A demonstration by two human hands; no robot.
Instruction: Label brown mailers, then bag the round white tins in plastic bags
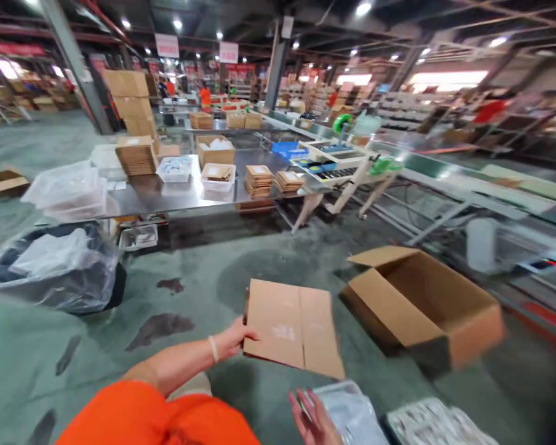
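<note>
left hand (pixel 238 339): closed on the left edge of the flattened carton (pixel 293 327), thumb on top, fingers hidden under the board; a pale band shows on the wrist

right hand (pixel 314 419): open, palm up and fingers spread, low in view, holding nothing; it sits just beside a clear plastic bag (pixel 349 413) and may be touching its edge, i cannot tell

flattened carton: held in the air above the grey-green floor (pixel 269 272), in front of the person's orange-clad lap (pixel 157 414) and left of the open box (pixel 421 306)

which way it points: the broad face looks up and slightly toward the camera; the near right corner dips lower than the held left edge

long axis: roughly left to right across the view, slanting down to the right, with a fold line running across it near the middle

what could go wrong: the board is pinched at one edge only, so the free right side looks likely to sag, fold at the crease, or swing into the open box

cause: one-handed hold far from the middle, with the other hand off the board

second risk: the drooping corner could brush the plastic bag and the tray of small packets (pixel 438 423) below it and push them about

nearby: steel table (pixel 176 194) with stacks of flat cartons (pixel 258 180) and white bins well beyond; a bagged bin (pixel 50 266) to the left; dark wet-looking patches on the floor
</note>
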